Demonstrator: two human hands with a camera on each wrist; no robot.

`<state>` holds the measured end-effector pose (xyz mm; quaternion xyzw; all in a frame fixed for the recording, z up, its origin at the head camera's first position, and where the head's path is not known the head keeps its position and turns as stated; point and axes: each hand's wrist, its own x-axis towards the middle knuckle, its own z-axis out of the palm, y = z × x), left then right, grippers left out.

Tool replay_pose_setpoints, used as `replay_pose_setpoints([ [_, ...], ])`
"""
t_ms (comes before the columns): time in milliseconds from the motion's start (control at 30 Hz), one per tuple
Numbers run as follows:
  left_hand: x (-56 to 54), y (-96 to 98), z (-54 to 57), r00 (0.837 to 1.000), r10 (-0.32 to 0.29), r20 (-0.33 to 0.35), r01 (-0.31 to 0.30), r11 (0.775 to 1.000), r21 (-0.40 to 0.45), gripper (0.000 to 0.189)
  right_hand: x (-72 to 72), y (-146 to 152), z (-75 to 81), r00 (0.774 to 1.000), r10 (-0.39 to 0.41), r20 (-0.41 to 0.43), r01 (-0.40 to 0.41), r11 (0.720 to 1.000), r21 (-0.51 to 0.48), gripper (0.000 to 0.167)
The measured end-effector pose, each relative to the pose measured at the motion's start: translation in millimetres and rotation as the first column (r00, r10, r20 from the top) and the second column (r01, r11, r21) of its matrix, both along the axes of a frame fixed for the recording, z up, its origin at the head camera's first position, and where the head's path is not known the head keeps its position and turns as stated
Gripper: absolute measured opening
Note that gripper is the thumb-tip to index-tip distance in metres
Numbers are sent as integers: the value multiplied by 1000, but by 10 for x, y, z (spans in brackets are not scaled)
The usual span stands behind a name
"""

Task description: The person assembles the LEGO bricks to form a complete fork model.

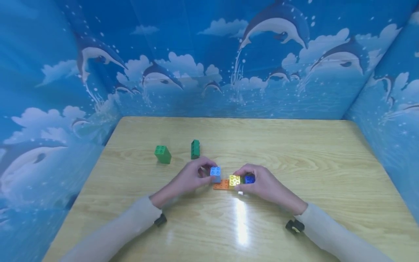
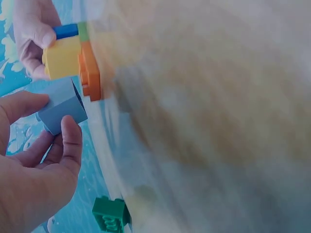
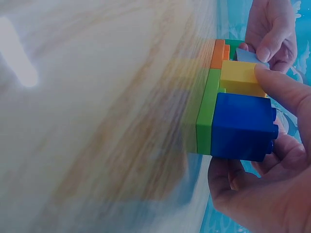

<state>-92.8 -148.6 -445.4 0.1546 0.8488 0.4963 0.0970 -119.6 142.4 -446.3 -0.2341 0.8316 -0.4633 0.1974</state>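
Note:
My left hand point(image 1: 194, 174) pinches a light blue toy brick point(image 1: 215, 174) between thumb and fingers, studs up. In the left wrist view this light blue brick point(image 2: 62, 107) is tilted, apart from the orange plate brick point(image 2: 90, 73). My right hand point(image 1: 266, 183) grips the yellow brick point(image 1: 234, 181), which spans the joint of the orange plate point(image 1: 221, 185) and a light green plate point(image 3: 208, 114). Beside the yellow one, a dark blue brick point(image 3: 243, 126) is on the green plate, with right fingers curled near its end.
Farther left on the wooden table point(image 1: 294, 145) stands a tall green brick point(image 1: 162, 154). A dark green brick point(image 1: 195, 149) lies on its side just beyond my left hand. Dolphin-printed blue cloth point(image 1: 196, 94) walls the table's back and sides.

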Motion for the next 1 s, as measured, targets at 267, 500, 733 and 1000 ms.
replay_pose_setpoints([
  [267,89,34,-34,1000,11,15,-12,1000,13,39,-5,-2,2,1000,4,-6,-4,1000,4,36],
  [500,152,22,-53,1000,21,18,-22,1000,19,38,0,-10,7,1000,-1,-1,1,1000,4,35],
  [733,191,18,-46,1000,31,5,-31,999,34,30,7,-4,6,1000,1,-4,-1,1000,2,35],
  [1000,204,31,-42,1000,20,-3,-20,1000,22,28,11,-16,20,1000,-1,-16,1,1000,10,36],
])
